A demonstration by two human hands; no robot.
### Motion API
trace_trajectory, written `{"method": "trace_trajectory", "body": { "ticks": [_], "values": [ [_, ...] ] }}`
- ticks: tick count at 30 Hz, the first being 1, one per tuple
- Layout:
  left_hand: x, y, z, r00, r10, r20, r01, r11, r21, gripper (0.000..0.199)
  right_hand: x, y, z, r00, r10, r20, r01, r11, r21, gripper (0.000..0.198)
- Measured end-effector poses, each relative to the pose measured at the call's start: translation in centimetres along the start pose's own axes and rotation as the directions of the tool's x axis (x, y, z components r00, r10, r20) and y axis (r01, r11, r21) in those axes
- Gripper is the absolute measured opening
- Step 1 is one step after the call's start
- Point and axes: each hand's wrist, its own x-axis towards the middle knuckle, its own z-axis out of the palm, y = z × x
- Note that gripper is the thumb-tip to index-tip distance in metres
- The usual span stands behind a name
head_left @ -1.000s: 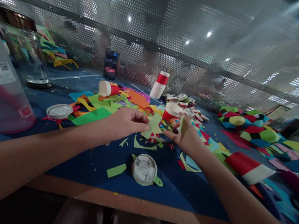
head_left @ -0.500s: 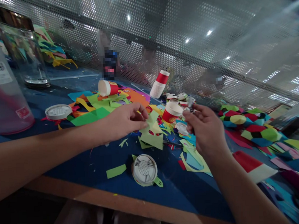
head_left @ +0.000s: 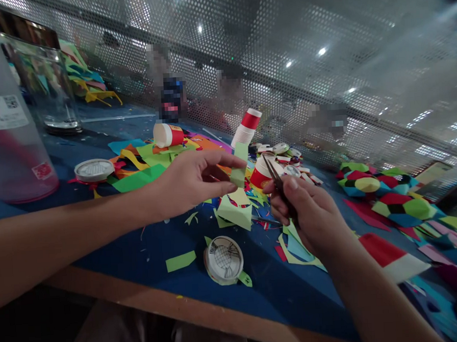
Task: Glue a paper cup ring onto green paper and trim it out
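My left hand (head_left: 192,178) reaches in over the heap of paper with its thumb and fingers around a light green paper strip (head_left: 239,176), which stands up near the fingertips. My right hand (head_left: 305,202) is closed around dark scissors (head_left: 276,178); their narrow blades point up and to the left, and the palm hides the handles. Below the hands lies a round white lid (head_left: 222,263) with a grid and lines drawn on it and a green paper tab (head_left: 245,279) sticking out. To its left is a flat green paper strip (head_left: 180,261).
Cut paper scraps, a tipped paper cup (head_left: 168,135), a red-and-white cup (head_left: 262,175) and a leaning cup stack (head_left: 247,129) lie beyond my hands. On the left stand a plastic cup (head_left: 11,152) and a glass jar (head_left: 54,93). Colourful paper shells (head_left: 402,206) are at right.
The light green strip has come up in my left hand, which has shifted slightly right. My right hand has moved a little lower, and the scissors' blades now show clearly.
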Motion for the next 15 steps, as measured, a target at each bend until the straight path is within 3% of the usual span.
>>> {"method": "trace_trajectory", "body": {
  "ticks": [7,11,15],
  "values": [
    [-0.2,-0.1,0.2,0.995,0.082,-0.049,-0.084,0.995,-0.049,0.038,-0.3,0.5,1.1,0.998,0.046,0.031,-0.042,0.993,-0.106,0.054],
    [-0.4,-0.2,0.5,0.981,0.123,-0.147,-0.129,0.991,-0.032,0.048,-0.6,1.0,2.4,0.989,0.144,0.026,-0.145,0.989,0.033,0.058],
    [-0.7,-0.2,0.8,0.962,0.156,-0.222,-0.164,0.986,-0.017,0.044,-1.2,1.6,4.0,0.983,0.162,0.085,-0.172,0.975,0.14,0.058]
  ]
}}
